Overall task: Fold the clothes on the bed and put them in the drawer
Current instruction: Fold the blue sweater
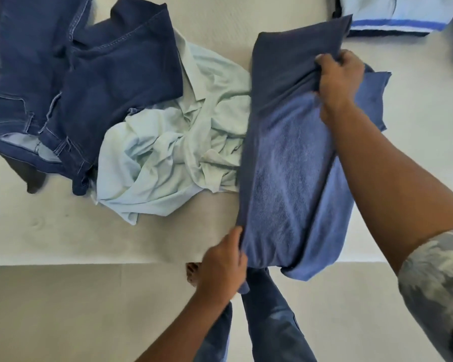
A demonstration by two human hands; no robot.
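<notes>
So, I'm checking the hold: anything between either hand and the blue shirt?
Nothing visible. The left hand pinches the blue shirt at its near edge, the right hand grips its far end; the pale green shirt only crowds its left side.

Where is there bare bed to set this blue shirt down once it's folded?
The bed sheet is bare along the near edge, below the jeans and the crumpled pale green shirt. Another patch lies right of the blue shirt, below the folded stack. The left and middle are crowded.
</notes>
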